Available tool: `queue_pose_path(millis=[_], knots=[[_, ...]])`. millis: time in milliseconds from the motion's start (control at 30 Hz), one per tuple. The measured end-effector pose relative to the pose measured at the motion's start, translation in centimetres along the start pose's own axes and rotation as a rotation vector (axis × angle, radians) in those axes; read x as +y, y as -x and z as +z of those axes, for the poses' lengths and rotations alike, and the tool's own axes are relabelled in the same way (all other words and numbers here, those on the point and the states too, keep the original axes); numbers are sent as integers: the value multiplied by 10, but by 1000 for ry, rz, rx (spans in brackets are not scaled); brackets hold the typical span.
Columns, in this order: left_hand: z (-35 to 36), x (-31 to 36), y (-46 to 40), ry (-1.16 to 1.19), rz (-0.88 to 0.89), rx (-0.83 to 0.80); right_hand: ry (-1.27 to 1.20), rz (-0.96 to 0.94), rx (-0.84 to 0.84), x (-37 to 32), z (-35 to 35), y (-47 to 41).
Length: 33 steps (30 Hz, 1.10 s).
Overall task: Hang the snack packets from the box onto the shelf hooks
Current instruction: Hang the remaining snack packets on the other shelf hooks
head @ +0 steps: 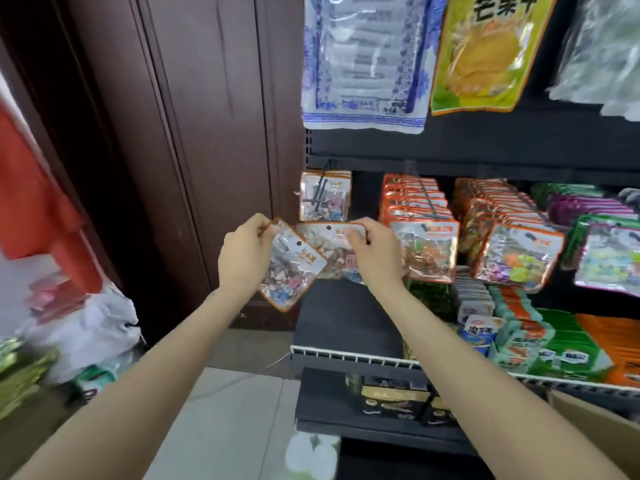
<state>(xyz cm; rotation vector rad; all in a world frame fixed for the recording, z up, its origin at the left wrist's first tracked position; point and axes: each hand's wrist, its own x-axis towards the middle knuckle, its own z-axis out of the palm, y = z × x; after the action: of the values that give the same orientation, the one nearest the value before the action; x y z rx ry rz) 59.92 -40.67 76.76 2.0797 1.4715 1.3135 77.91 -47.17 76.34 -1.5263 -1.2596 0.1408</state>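
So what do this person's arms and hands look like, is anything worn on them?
Nothing is worn that shows. Both forearms are bare from the bottom edge of the picture up to the wrists: no sleeves, gloves, watch or bracelet in view. The left hand and right hand are bare too, and no rings show on the fingers that can be seen. The upper arms are out of view.

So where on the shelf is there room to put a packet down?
There is a bare black patch of shelf under the hands, between the white front rail and the green packets. The leftmost hook holds only a few packets. To the right it is crowded: full orange-edged rows and packed snacks below.
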Motion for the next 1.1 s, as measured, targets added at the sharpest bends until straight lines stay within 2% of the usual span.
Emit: queue_pose_path(millis=[167,267,467,667,867,1000,1100], knots=[[-8,-15,-25,-49,67,-27,-74,109,55,-14,38,-33],[-9,-23,-36,-53,89,-36,-21,167,123,-13,50,-43],[1,-30,-52,-27,122,-81,94,162,174,-5,52,-45],[18,-34,-68,-11,121,-141,169,112,160,9,57,-60],[34,-37,-86,9,98,-134,269,205,191,23,80,-110],[40,-36,-89,19,95,-146,303,323,141,26,87,-141],[39,-35,-88,80,107,-158,291,259,94,28,90,-146]])
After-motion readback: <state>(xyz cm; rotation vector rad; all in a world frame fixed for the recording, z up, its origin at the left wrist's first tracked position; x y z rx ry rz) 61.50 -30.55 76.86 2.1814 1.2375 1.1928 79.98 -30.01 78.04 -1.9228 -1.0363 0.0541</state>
